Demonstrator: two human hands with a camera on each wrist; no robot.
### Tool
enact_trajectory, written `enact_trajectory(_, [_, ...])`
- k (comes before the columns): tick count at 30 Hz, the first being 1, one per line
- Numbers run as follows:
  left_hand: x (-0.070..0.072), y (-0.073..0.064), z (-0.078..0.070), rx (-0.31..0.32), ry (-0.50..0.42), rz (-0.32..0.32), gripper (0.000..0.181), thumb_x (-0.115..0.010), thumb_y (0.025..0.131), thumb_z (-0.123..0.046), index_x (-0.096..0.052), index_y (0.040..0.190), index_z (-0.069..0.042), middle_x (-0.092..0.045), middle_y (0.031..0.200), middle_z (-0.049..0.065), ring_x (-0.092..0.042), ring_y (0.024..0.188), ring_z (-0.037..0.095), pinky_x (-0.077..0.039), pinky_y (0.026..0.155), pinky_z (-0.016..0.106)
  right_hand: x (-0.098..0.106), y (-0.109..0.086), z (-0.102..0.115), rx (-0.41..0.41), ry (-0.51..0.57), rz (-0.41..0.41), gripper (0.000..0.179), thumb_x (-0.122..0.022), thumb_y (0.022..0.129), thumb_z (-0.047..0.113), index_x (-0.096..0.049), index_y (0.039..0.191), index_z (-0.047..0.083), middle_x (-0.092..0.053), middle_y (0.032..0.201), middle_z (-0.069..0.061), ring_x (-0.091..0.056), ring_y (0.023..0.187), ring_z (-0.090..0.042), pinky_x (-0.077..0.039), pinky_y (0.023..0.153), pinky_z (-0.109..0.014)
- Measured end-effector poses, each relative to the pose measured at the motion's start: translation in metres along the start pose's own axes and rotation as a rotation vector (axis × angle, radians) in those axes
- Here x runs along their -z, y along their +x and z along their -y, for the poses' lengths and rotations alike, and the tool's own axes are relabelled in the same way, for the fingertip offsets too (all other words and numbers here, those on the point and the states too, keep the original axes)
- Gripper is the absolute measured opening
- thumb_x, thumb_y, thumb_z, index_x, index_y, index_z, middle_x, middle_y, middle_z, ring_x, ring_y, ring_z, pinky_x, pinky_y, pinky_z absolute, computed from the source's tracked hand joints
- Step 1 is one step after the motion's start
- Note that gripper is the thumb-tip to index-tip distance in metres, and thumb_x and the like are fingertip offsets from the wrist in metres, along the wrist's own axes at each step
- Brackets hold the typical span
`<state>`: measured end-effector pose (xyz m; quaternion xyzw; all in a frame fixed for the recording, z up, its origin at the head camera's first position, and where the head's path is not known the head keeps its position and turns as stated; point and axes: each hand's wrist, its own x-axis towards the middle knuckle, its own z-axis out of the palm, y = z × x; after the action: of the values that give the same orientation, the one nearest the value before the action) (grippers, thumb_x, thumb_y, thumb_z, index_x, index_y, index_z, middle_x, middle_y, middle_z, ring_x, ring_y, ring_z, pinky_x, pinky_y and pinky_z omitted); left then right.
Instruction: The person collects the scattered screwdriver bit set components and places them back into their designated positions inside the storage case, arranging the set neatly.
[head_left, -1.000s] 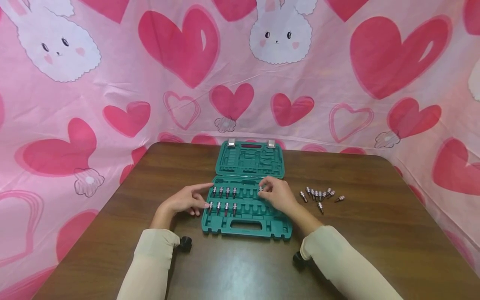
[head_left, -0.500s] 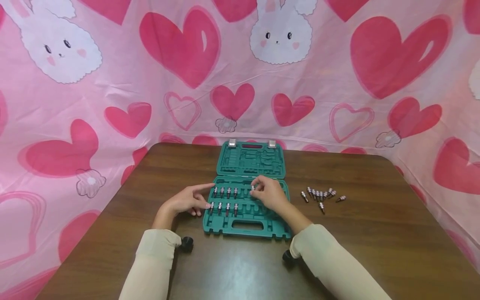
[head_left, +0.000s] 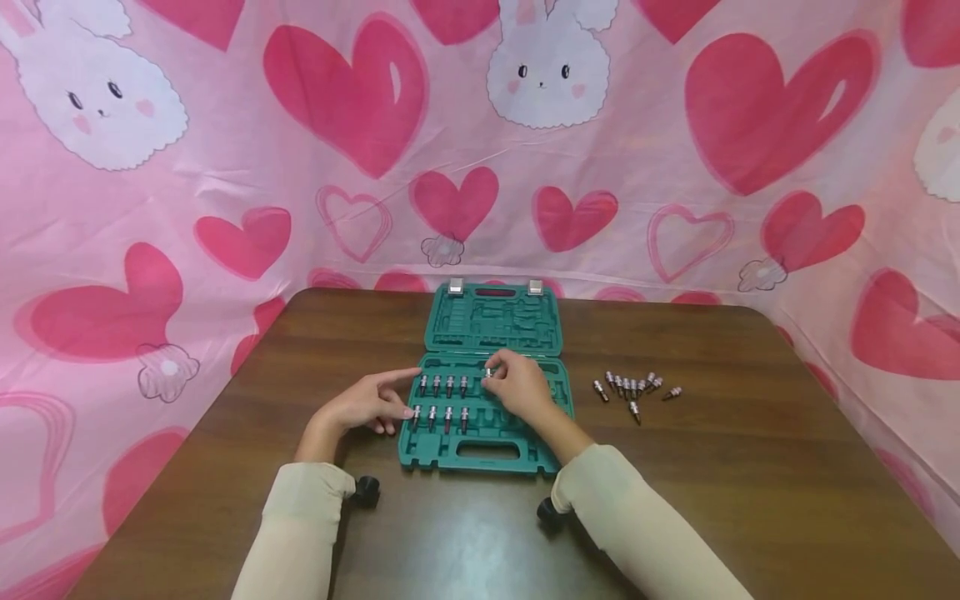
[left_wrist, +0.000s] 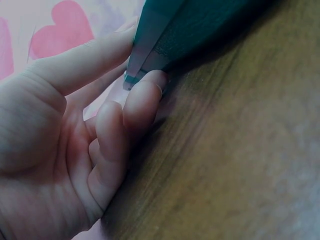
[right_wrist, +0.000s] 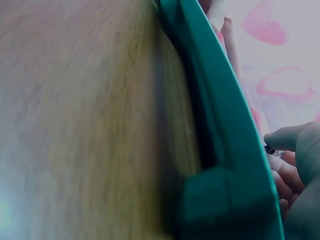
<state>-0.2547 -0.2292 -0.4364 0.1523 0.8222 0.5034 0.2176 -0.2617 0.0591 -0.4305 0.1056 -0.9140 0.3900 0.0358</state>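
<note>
The green plastic tool case (head_left: 487, 451) lies unfolded on the table. My left hand (head_left: 363, 403) holds the case's left edge, with the thumb over the rim and curled fingers against the side (left_wrist: 97, 130). My right hand (head_left: 521, 390) pinches a small silver bit socket (head_left: 488, 374) between thumb and fingertips, over the upper row of slots just right of the filled ones. In the right wrist view, the dark end of the bit socket (right_wrist: 270, 149) shows by the thumb. Several bit sockets (head_left: 450, 385) stand in the upper row and several more bit sockets (head_left: 447, 418) in the lower row, all on the left half.
To the right of the case, several loose bit sockets (head_left: 632, 388) lie in a cluster on the brown wooden table (head_left: 720, 467). Behind the case stands its raised lid (head_left: 493, 321) with two metal latches. A pink curtain (head_left: 480, 150) with hearts and rabbits surrounds the table.
My right hand has moved left along the upper row with the bit socket, from the right part of the case towards the filled slots. My left hand stays on the case's edge.
</note>
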Motion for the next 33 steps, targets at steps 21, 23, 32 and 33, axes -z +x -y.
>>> enact_trajectory(21, [0.0009, 0.0026, -0.0013, 0.020, -0.008, 0.003, 0.073, -0.074, 0.087, -0.021, -0.038, 0.151, -0.021, -0.069, 0.083, 0.013, -0.062, 0.059, 0.025, -0.056, 0.059, 0.037, -0.0065, 0.0034, -0.0002, 0.039, -0.041, 0.046, 0.018, -0.074, 0.088, 0.028, -0.071, 0.101, 0.016, -0.059, 0.071, 0.007, -0.053, 0.064, -0.013, -0.043, 0.060, -0.033])
enact_trajectory(23, [0.0012, 0.0033, -0.0014, 0.018, -0.009, 0.008, 0.073, -0.074, 0.087, -0.021, -0.038, 0.151, -0.021, -0.069, 0.083, 0.014, -0.062, 0.059, 0.025, -0.056, 0.059, 0.037, -0.0057, 0.0040, 0.0003, 0.041, -0.047, 0.041, 0.018, -0.074, 0.088, 0.028, -0.071, 0.102, 0.016, -0.059, 0.071, 0.007, -0.053, 0.064, -0.013, -0.043, 0.060, -0.033])
enact_trajectory(32, [0.0005, 0.0017, -0.0010, 0.018, -0.005, 0.003, 0.073, -0.074, 0.087, -0.020, -0.038, 0.151, -0.020, -0.068, 0.081, 0.014, -0.062, 0.057, 0.025, -0.056, 0.058, 0.037, -0.0061, 0.0052, 0.0025, 0.033, -0.065, 0.073, 0.019, -0.073, 0.088, 0.031, -0.073, 0.102, 0.018, -0.058, 0.070, 0.006, -0.053, 0.062, -0.013, -0.042, 0.056, -0.032])
enact_trajectory(33, [0.0001, 0.0012, -0.0010, 0.018, -0.007, 0.004, 0.074, -0.074, 0.087, -0.020, -0.037, 0.151, -0.020, -0.068, 0.081, 0.014, -0.062, 0.057, 0.025, -0.056, 0.058, 0.037, -0.0063, 0.0049, 0.0024, 0.032, -0.064, 0.078, 0.019, -0.073, 0.089, 0.031, -0.073, 0.102, 0.018, -0.058, 0.070, 0.006, -0.053, 0.062, -0.013, -0.042, 0.056, -0.032])
